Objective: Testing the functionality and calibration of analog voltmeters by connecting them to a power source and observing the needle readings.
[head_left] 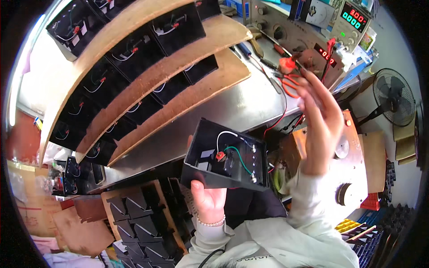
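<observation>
Left hand (pixel 206 198) clasps black box (pixel 230 182), thumb on near wall; box held before the torso, open face up, wires inside. Red piece (pixel 287 65) at raised right hand's (pixel 321 120) fingertips; cannot tell whether pinched.

The left hand (pixel 210 198) supports an open black box (pixel 223 178) with a white wire (pixel 220 136) and green wire (pixel 241 158) inside. The right hand (pixel 322 127), fingers extended, rises near a red-handled tool (pixel 289 92).

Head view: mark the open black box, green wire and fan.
Open black box (pixel 219 178): head view, on its near outer wall.
Green wire (pixel 241 160): head view, midway along its curve.
Fan (pixel 393 93): head view, centre of its grille.
</observation>
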The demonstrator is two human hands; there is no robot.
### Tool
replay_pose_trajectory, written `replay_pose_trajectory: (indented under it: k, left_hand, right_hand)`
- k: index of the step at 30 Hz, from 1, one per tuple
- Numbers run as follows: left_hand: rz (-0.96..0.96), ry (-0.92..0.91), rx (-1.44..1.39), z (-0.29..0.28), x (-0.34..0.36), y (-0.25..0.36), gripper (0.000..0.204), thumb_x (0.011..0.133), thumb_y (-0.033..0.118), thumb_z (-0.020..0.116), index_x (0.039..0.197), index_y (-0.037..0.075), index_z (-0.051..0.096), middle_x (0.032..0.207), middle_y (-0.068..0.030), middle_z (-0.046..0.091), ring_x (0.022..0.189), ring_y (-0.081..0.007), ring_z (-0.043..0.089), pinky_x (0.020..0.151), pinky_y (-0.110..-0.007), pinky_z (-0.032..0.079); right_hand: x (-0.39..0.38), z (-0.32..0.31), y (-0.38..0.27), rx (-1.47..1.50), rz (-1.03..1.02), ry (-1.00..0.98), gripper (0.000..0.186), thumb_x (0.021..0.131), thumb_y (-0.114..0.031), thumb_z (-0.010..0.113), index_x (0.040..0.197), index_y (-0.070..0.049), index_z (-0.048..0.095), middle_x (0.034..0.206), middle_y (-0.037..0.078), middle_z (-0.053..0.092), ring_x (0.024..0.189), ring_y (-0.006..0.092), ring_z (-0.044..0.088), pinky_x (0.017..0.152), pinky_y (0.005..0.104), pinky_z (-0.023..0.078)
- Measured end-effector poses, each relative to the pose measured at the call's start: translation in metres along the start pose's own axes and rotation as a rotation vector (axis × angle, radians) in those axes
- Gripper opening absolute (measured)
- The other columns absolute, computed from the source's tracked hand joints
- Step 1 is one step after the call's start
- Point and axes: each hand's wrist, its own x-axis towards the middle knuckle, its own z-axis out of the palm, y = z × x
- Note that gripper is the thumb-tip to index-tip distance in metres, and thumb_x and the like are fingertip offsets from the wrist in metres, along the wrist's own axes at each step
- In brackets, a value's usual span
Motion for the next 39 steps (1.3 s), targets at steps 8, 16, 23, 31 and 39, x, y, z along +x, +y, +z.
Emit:
replay_pose_trajectory:
  k: [8, 16, 23, 31, 39]
  left_hand:
    - [0.087, 0.002, 0.131, 0.013, 0.002, -0.019, 0.074, 0.091, 0.054, 0.066, 0.151, 0.019, 0.041, 0.153, -0.0079, 0.045, 0.138, -0.0308, 0.044, 0.117, -0.053, 0.032]
    - [0.078, 0.096, 0.348, 0.034, -0.006, -0.019, 0.113, 0.083, 0.065, 0.068, 0.161, 0.008, 0.009, 0.157, -0.0133, 0.035, 0.141, -0.0279, 0.040, 0.118, -0.044, 0.029]
    - [0.099, 0.083, 0.364, 0.035, -0.008, -0.015, 0.117, 0.081, 0.064, 0.072, 0.161, 0.008, 0.008, 0.156, -0.0130, 0.036, 0.140, -0.0281, 0.040, 0.118, -0.045, 0.031]
    - [0.099, 0.113, 0.368, 0.034, -0.008, -0.015, 0.121, 0.078, 0.065, 0.074, 0.160, 0.007, 0.007, 0.156, -0.0126, 0.036, 0.140, -0.0281, 0.040, 0.118, -0.044, 0.031]
    - [0.110, 0.096, 0.370, 0.038, -0.005, -0.016, 0.121, 0.078, 0.066, 0.073, 0.160, 0.007, 0.006, 0.156, -0.0129, 0.035, 0.140, -0.0283, 0.040, 0.117, -0.044, 0.031]
  right_hand:
    - [-0.107, -0.014, -0.041, -0.329, -0.276, -0.139, 0.026, 0.089, -0.012, 0.072, 0.111, 0.003, 0.073, 0.085, 0.011, 0.068, 0.068, 0.0204, 0.064, 0.064, 0.0305, 0.051]
    - [-0.107, -0.013, -0.046, -0.392, -0.388, -0.258, 0.040, 0.069, 0.005, 0.085, 0.107, 0.003, 0.072, 0.093, 0.015, 0.074, 0.073, 0.0254, 0.072, 0.062, 0.0312, 0.057]
    - [-0.108, -0.010, -0.044, -0.431, -0.368, -0.249, 0.036, 0.070, 0.006, 0.083, 0.104, 0.003, 0.072, 0.091, 0.015, 0.075, 0.074, 0.0248, 0.073, 0.066, 0.0304, 0.058]
    - [-0.107, -0.005, -0.042, -0.394, -0.361, -0.261, 0.037, 0.068, 0.007, 0.082, 0.103, 0.004, 0.072, 0.093, 0.015, 0.075, 0.077, 0.0252, 0.073, 0.067, 0.0311, 0.058]
    - [-0.105, -0.003, -0.039, -0.409, -0.348, -0.260, 0.034, 0.067, 0.006, 0.082, 0.100, 0.004, 0.072, 0.090, 0.015, 0.075, 0.073, 0.0252, 0.072, 0.065, 0.0302, 0.057]
